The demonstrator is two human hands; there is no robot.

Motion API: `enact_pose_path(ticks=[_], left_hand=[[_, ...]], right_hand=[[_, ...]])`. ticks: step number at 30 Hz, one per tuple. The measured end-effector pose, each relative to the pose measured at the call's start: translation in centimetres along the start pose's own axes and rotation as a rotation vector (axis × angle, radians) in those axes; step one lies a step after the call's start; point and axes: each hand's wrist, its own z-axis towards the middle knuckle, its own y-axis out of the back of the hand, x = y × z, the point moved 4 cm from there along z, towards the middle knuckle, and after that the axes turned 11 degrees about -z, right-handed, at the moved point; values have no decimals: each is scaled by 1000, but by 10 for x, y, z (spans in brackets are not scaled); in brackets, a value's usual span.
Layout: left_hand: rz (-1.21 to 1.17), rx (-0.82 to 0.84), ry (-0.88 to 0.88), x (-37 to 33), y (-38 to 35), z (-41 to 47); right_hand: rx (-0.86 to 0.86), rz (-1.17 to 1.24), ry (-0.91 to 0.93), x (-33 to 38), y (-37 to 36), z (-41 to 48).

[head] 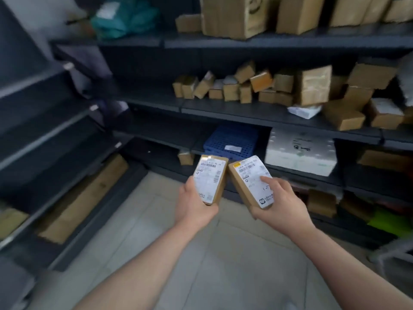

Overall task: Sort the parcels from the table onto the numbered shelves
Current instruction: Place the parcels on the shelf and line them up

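Note:
I hold two small brown cardboard parcels, each with a white shipping label facing up. My left hand [194, 204] grips the left parcel [211, 179] from below. My right hand [280, 201] grips the right parcel [250, 180], thumb resting on its label. The two parcels nearly touch at their upper corners. Both hang above the tiled floor, in front of a dark shelf unit [245, 113] whose middle board carries several small brown boxes [232, 88].
Large cardboard boxes [234, 16] fill the top shelf, beside a green bag [125, 19]. A blue crate [232, 142] and a white box [300, 151] sit on a lower shelf. Another dark shelf unit [44, 142] stands at left with a flat brown package [85, 200].

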Motion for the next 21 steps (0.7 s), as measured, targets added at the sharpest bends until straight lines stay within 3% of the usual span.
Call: enact_pose_path(ticks=[8, 21], left_hand=[[39, -259, 233, 89, 98, 34], [6, -688, 627, 164, 235, 84]], right_hand=[[133, -56, 328, 142, -52, 92], [334, -7, 793, 376, -123, 201]])
